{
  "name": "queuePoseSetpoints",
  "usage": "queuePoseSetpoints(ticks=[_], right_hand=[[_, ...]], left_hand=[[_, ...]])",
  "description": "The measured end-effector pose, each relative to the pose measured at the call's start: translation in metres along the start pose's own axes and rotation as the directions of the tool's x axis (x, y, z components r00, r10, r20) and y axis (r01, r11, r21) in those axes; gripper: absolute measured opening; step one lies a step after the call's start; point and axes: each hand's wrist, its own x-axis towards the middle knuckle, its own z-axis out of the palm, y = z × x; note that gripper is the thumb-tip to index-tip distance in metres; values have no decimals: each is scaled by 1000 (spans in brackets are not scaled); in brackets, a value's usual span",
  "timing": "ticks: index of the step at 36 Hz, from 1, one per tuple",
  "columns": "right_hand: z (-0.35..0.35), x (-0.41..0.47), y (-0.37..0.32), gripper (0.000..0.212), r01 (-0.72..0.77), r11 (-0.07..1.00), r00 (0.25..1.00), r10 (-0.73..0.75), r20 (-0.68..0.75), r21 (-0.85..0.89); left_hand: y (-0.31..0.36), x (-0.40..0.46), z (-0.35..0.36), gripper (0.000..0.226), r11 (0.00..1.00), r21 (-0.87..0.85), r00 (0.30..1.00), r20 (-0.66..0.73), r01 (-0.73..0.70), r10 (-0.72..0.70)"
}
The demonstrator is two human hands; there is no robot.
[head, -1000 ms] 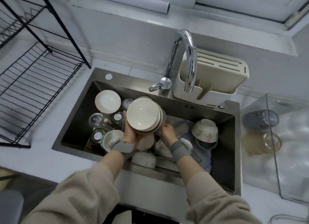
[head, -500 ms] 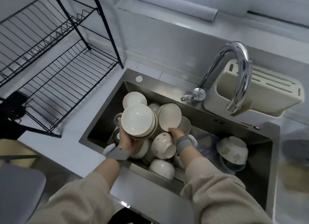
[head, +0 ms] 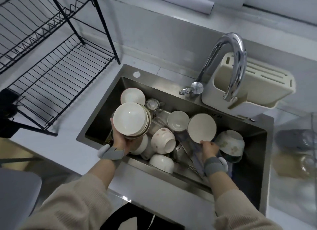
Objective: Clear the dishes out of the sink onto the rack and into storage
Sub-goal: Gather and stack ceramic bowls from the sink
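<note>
Currently left hand [head: 121,141] grips a stack of bowls [head: 131,120] at centre frame, above the sink [head: 106,99]; right hand [head: 208,148] pinches a plate [head: 202,128] by its lower rim, right of centre; rack [head: 56,78] upper left.

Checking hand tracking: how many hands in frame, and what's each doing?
2. The left hand grips a stack of white bowls over the sink's left side. The right hand pinches the rim of a white plate, tilted up, right of centre.
</note>
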Motion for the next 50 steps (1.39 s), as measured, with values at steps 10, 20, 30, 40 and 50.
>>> queuePoseSetpoints(ticks=[10,20,30,40,50], right_hand=[[-55,-16,39,30,41,896,998,-55,-20,-442],[-57,-32,47,31,46,847,999,-50,6,-529],[-35,-34,41,38,66,862,998,-48,48,-503],[-20,-41,38,19,83,834,986,11,167,-545],[-6,-54,33,57,12,858,999,-29,-25,-513]], left_hand=[[-3,5,-1,71,1000,0,1000,8,10,-10],[14,1,5,71,999,49,998,64,14,-17],[35,-6,3,68,997,65,999,20,-31,30],[52,-10,-12,79,996,47,997,7,-80,80],[58,-15,-20,72,997,59,998,-15,-57,58]])
